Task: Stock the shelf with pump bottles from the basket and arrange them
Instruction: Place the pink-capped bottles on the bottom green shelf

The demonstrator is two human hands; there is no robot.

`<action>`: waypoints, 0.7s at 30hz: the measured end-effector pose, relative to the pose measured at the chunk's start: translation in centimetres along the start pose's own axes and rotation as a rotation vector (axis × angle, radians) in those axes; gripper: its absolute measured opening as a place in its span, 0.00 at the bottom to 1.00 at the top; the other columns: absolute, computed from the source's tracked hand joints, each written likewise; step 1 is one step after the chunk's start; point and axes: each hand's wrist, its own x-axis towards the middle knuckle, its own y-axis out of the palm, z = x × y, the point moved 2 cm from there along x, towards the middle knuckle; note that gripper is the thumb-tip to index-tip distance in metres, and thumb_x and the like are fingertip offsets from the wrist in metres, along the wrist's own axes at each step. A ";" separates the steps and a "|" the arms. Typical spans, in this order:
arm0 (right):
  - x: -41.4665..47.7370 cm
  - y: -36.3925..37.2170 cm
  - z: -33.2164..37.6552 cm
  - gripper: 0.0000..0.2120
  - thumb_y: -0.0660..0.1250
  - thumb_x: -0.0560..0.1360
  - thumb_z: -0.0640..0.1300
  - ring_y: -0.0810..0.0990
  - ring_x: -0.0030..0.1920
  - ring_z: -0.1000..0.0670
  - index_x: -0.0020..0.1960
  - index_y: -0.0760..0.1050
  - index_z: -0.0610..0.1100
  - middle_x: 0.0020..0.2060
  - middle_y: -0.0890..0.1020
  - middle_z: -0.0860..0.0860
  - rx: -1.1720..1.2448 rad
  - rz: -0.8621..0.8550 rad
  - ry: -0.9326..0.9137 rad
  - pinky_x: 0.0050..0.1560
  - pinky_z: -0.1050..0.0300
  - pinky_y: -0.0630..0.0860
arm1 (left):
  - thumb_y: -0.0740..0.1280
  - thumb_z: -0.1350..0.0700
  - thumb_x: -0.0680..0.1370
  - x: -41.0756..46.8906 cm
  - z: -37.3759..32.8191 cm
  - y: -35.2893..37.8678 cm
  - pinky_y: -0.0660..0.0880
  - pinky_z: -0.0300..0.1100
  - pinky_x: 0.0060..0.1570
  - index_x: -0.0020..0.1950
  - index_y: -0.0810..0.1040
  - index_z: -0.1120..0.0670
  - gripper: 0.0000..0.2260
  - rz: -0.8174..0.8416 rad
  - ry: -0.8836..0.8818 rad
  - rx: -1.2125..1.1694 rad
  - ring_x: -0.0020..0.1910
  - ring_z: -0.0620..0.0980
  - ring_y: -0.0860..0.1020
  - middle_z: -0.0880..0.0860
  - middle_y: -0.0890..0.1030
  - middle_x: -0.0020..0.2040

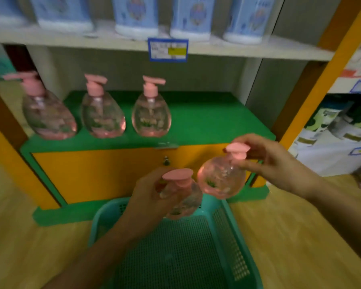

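Each hand's fingers grip a clear, pink-tinted round pump bottle (pixel 221 180) with pink pump.

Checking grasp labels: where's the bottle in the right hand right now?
Head view, right of centre: the right hand holds the pump bottle by its neck, above the teal basket's far right corner, in front of the orange cabinet front.

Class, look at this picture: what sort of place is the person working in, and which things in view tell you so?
Most likely a shop aisle. A price tag is clipped to the upper shelf edge, identical pink pump bottles stand in a row on the green shelf, and a teal basket sits on the floor below.
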 end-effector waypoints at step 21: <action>16.4 -2.7 1.7 0.16 0.67 0.73 0.37 0.77 0.57 0.47 0.60 0.75 0.44 0.55 0.79 0.47 -0.199 0.005 -0.071 0.62 0.49 0.73 | 0.69 0.61 0.70 7.8 -6.4 -4.4 0.71 0.20 0.36 0.45 0.76 0.43 0.12 -0.083 0.095 0.174 0.42 0.28 0.78 0.42 0.81 0.42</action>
